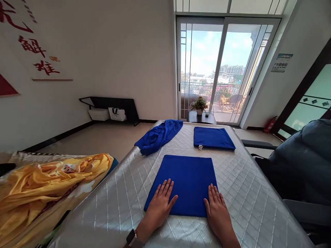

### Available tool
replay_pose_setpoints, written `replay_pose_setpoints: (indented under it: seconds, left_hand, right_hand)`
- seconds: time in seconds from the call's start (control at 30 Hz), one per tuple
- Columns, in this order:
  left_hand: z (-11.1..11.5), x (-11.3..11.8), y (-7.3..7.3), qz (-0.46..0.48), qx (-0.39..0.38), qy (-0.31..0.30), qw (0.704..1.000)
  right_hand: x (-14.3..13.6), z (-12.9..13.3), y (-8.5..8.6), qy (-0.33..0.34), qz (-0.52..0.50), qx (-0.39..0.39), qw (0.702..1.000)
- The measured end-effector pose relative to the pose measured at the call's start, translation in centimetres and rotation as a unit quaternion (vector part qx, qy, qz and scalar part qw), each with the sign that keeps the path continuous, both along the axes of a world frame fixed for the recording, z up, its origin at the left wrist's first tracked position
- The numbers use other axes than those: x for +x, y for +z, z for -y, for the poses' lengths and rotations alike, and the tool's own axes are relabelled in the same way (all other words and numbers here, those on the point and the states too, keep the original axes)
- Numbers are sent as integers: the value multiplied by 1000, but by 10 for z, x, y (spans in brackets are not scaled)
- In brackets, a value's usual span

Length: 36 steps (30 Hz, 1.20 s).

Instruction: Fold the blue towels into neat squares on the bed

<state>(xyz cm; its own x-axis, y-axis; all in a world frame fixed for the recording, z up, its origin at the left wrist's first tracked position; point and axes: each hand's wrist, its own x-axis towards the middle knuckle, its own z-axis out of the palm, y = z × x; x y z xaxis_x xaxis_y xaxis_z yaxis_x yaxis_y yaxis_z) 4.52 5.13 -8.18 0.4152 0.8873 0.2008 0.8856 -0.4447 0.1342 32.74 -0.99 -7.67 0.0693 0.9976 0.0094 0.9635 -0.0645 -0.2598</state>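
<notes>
A flat blue cloth square (190,182), perhaps a cushion cover, lies smooth on the silver quilted table cover (245,193) in front of me. My left hand (160,201) rests flat on its near left corner, fingers stretched out. At the near right corner my right hand (216,206) lies palm down, fingers extended along the edge. Neither hand grips anything. Farther back on the right is a second flat blue square (213,137) with a small white tag. A crumpled blue cloth (160,136) lies at the far left edge.
To the left, a yellow cloth (64,175) is heaped on a lower surface. A dark padded armchair (302,165) stands close on the right. Beyond the table's far end are a potted plant (199,105) on a small black table and sliding glass doors (214,69).
</notes>
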Motion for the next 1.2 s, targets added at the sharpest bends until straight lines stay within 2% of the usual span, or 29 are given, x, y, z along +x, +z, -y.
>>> replay_pose_setpoints:
  seconds: [0.07, 0.17, 0.37, 0.5, 0.6, 0.73, 0.83, 0.9, 0.97, 1.03, 1.13, 1.2]
  left_hand:
    - [1, -28, -8, -5, 12, 59, 998]
    - [3, -48, -17, -2, 30, 82, 996]
    - [5, -44, -20, 12, 41, 85, 995]
    - [6, -43, -20, 23, 34, 92, 995]
    - [6, -42, -20, 31, 31, 99, 994]
    - [9, -42, -22, 32, 33, 105, 993]
    - [7, -46, -22, 24, 26, 108, 993]
    - [2, -46, -15, 11, 12, 125, 992]
    - [-7, -36, -2, -3, 5, 145, 989]
    - [-19, -12, 17, -11, 11, 132, 991]
    - [-36, 49, 41, -3, 17, 15, 1000]
    - [-43, 93, 46, 17, 17, -67, 997]
  right_hand:
    - [0, 0, -2, -1, 3, -2, 1000]
    - [0, -1, -4, -2, 9, -8, 1000]
    - [-1, 0, -2, -3, 40, -36, 999]
    - [0, -4, 7, 3, 33, -46, 998]
    - [4, -25, 22, 20, 17, -38, 999]
    - [11, -69, 34, 19, 45, -40, 998]
    - [13, -93, 24, 0, 61, -44, 997]
    - [13, -100, 12, -13, 63, -41, 997]
    - [13, -102, 2, -18, 64, -37, 997]
    - [13, -101, -2, -17, 66, -33, 997]
    - [13, -99, -1, -15, 73, -30, 997]
    - [13, -98, 1, -10, 81, -30, 996]
